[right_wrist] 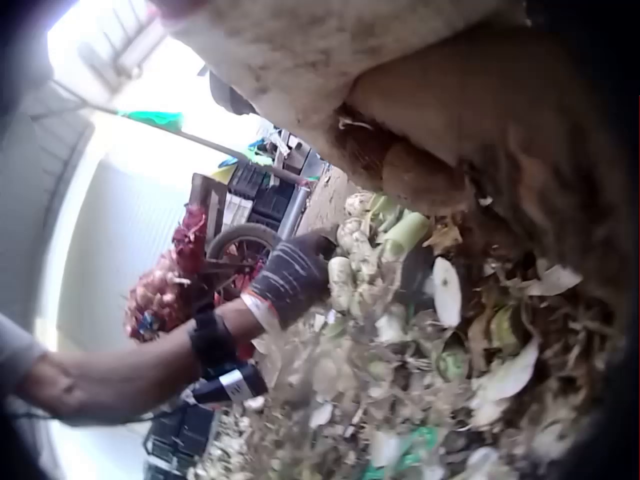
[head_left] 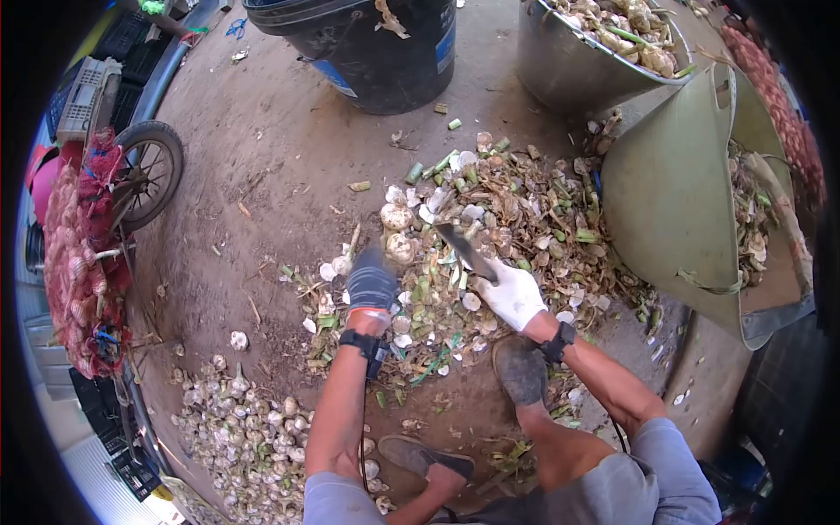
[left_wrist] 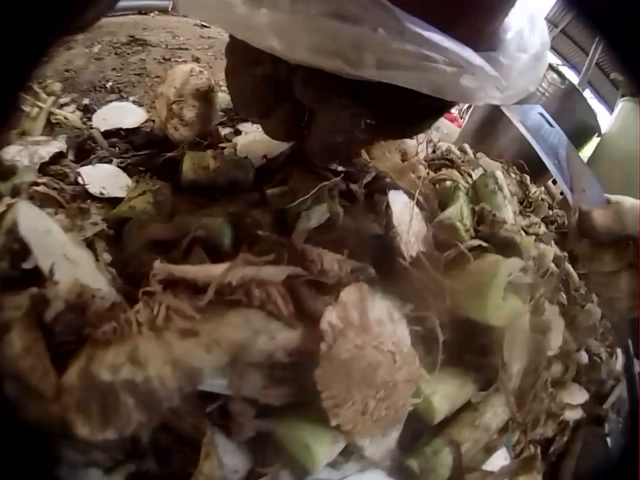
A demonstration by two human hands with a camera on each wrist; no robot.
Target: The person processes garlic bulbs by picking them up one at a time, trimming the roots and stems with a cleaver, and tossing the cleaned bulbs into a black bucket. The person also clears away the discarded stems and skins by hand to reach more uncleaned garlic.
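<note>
My right hand (head_left: 510,293), in a white glove, grips a knife (head_left: 466,249) whose blade points up and left over a heap of garlic trimmings (head_left: 525,210). The blade (left_wrist: 555,150) also shows at the right of the left wrist view. My left hand (head_left: 372,282), in a dark grey glove, is blurred low at the heap's left edge. In the right wrist view the left glove (right_wrist: 292,275) is close by pale garlic bulbs (right_wrist: 350,235); I cannot tell whether it holds one. Whole garlic bulbs (head_left: 399,232) lie just beyond the left hand.
Trimmed garlic bulbs (head_left: 254,446) are piled at lower left. A black bucket (head_left: 376,61) and a metal tub (head_left: 569,74) of garlic stand at the back. A green tub (head_left: 665,192) of scraps tilts at right. Red net sacks (head_left: 70,262) and a wheel (head_left: 156,171) are at left.
</note>
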